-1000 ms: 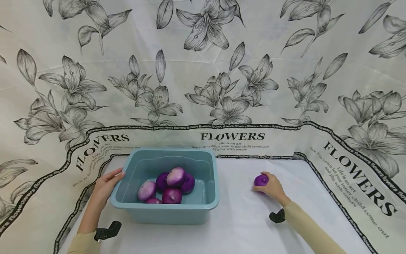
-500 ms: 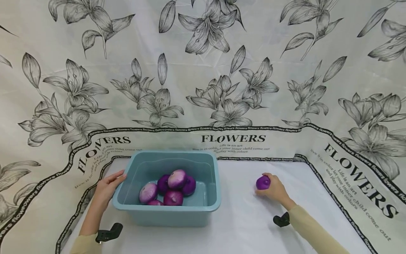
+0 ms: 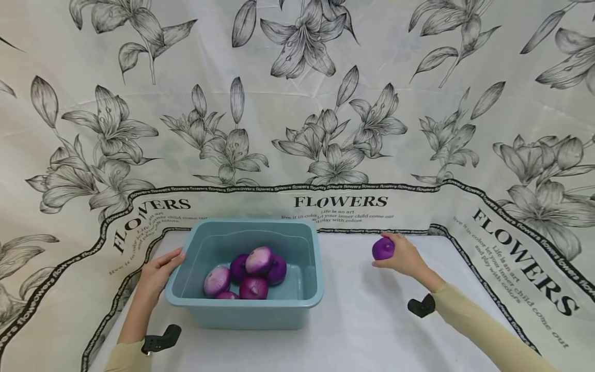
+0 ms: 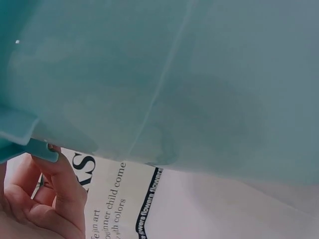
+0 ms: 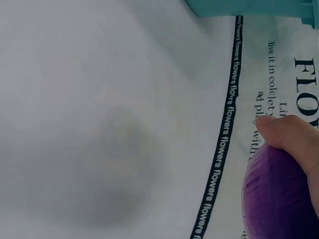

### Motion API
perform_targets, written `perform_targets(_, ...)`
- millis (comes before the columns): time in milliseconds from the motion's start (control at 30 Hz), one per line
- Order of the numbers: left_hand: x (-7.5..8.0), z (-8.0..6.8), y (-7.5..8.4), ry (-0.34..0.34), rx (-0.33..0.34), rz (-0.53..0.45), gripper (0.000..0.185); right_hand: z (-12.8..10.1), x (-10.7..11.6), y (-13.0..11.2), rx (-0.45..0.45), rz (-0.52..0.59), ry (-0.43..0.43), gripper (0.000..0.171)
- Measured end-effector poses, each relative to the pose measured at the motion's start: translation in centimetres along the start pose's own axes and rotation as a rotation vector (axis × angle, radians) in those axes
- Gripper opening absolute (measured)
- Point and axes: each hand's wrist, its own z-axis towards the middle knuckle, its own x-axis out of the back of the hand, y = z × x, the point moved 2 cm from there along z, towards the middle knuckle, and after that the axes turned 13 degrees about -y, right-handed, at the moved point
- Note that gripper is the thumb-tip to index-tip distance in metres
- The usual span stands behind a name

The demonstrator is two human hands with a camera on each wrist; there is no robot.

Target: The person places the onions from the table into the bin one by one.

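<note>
A dark purple onion (image 3: 383, 248) is gripped between the thumb and fingers of my right hand (image 3: 409, 257), right of the tub. A shadow lies on the white cloth below it. The right wrist view shows the same onion (image 5: 276, 194) at lower right, with a finger curled over it. My left hand (image 3: 155, 276) holds the left rim of a blue-green plastic tub (image 3: 248, 316); in the left wrist view its fingers (image 4: 65, 191) curl under the lip. Inside the tub several purple onions (image 3: 259, 261) sit in a pile, one pale onion (image 3: 217, 281) at the left.
White cloth (image 3: 353, 320) covers the table. Behind it rises a flower-printed fabric (image 3: 334, 155) with a black lettered border, which also runs along both sides. Black straps (image 3: 160, 339) sit on both wrists.
My right hand has raised the onion off the cloth and moved slightly away from me. My left hand stays on the tub's rim. The view has shifted a little.
</note>
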Motion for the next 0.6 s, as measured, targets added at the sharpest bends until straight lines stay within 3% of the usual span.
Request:
perform_targets(300,0.1,0.0,0.3,0.005,-0.007,0.035,0.067,1.3,3.5,-4.8,0.073,0.015,0.011,0.092)
perform_targets(600,0.1,-0.1,0.3,0.018,0.019,0.049,0.067,2.3,4.8,-11.6,0.208,0.051,0.003,0.091)
